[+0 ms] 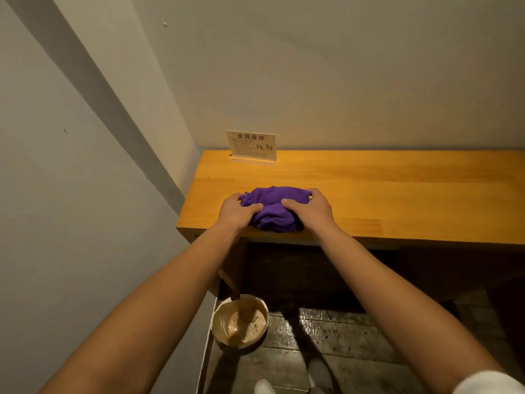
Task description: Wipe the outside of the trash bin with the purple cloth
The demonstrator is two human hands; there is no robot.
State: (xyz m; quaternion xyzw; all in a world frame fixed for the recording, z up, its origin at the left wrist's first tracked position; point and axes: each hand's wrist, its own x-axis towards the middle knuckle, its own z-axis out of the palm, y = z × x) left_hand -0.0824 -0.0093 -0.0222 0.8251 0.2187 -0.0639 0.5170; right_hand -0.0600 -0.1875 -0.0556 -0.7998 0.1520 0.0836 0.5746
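Observation:
A crumpled purple cloth lies near the front left edge of a wooden table. My left hand grips its left side and my right hand grips its right side, fingers curled into the fabric. Below, on the floor by the left wall, stands a small round beige trash bin, open at the top, with brownish dirt inside. Both hands are well above the bin and apart from it.
A small white sign card stands at the table's back left. Grey walls close in on the left and behind. The floor is dark, glossy tile. A table leg slants down beside the bin. My shoes show at the bottom.

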